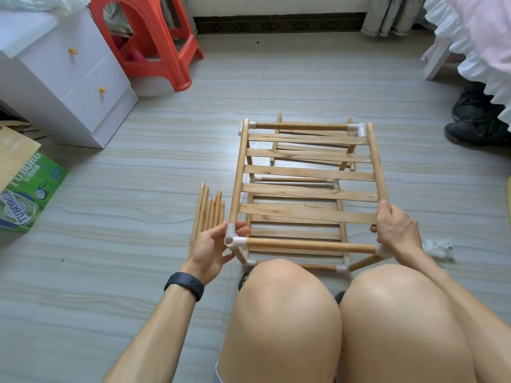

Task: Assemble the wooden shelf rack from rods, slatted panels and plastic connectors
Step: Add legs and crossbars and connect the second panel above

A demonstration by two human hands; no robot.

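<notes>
Rack point(307, 194) of round pale-wood rods, flat slats and white plastic elbows stands on the grey streaked floor point(138, 189), just before the knees. Left hand point(211, 246) pinches its near-left corner connector point(231, 239); right hand point(395, 228) curls round the right side rod point(378, 167). Loose rods point(208, 211) lie just left, another slatted panel point(279, 118) beyond. Smooth tile stretches left toward a white cabinet point(83, 87).

The slats point(307, 192) and loose rods point(208, 214) are pale, matt wood; the connectors point(231, 239) are smooth white plastic. The floor point(138, 175) is smooth tile, the stool point(154, 37) glossy red plastic, the box point(25, 183) printed cardboard
</notes>
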